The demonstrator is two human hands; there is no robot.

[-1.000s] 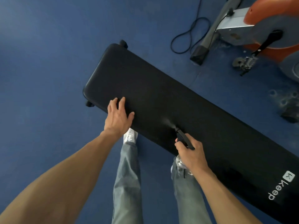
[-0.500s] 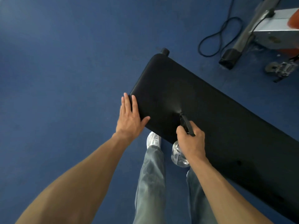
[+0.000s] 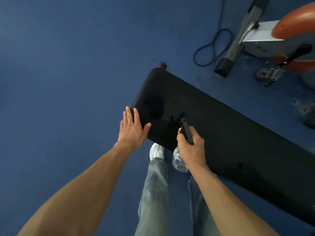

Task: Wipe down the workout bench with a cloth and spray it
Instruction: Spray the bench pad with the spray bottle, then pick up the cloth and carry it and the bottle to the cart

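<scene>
We note the right hand [image 3: 191, 147] clamped on the spray bottle [image 3: 181, 160], clear body, contents unclear, nozzle over the bench's [image 3: 238, 137] near edge. Left hand [image 3: 132, 129] flat, fingers spread, at its end corner.

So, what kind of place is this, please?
Probably a home or small gym: a long black padded workout bench, an orange and grey exercise bike and blue rubber-like flooring.
</scene>
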